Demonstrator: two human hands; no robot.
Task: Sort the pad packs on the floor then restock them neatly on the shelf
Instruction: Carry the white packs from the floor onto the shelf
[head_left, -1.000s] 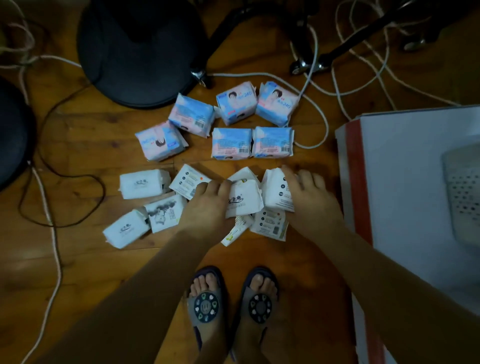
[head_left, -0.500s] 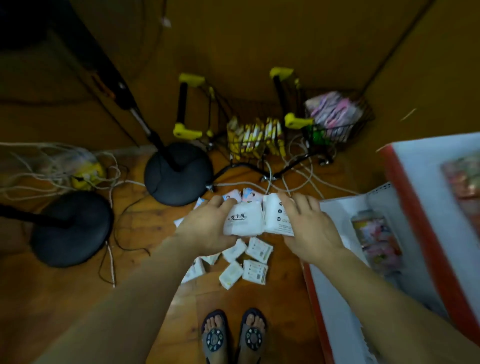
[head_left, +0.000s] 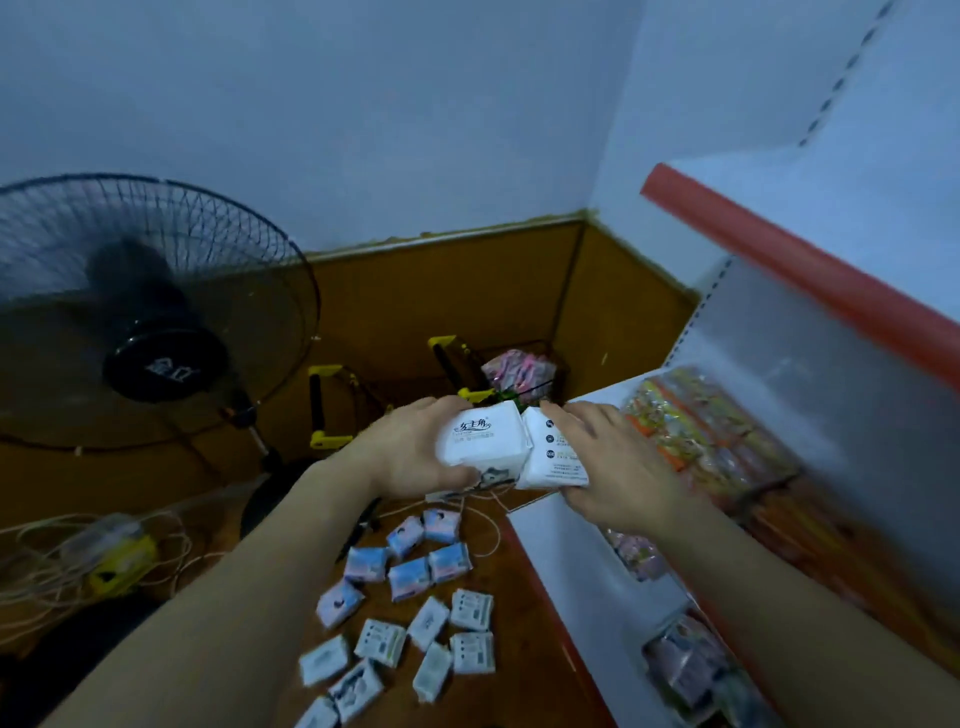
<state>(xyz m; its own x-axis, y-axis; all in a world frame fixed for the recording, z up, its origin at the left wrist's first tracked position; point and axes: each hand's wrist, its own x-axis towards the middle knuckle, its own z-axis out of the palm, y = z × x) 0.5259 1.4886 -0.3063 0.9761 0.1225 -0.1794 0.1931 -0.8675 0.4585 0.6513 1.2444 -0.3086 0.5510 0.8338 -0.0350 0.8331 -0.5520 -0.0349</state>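
The left hand (head_left: 410, 452) is gripping a white pad pack (head_left: 480, 439) at the centre of the frame, fingers curled over its far edge and thumb under, with what looks like another pack tucked below it. The right hand (head_left: 613, 467) is clamping a second white pack (head_left: 553, 454) right against the first, the two packs touching edge to edge. Both are hanging in the air just left of the shelf (head_left: 566, 545), whose white boards with red edging are filling the right of the frame, its tiers already carrying colourful packets that are too blurred to name.

Below, at lower centre, the floor packs are lying sorted: pink-and-blue packs (head_left: 410, 558) in one cluster, more white packs (head_left: 426, 644) nearer the bottom edge.

My read: this is the carry to the shelf. To do it well, keep the packs squeezed together and level, pick a bare stretch of board, set them down printed face out, and square them against the neighbours before letting go.
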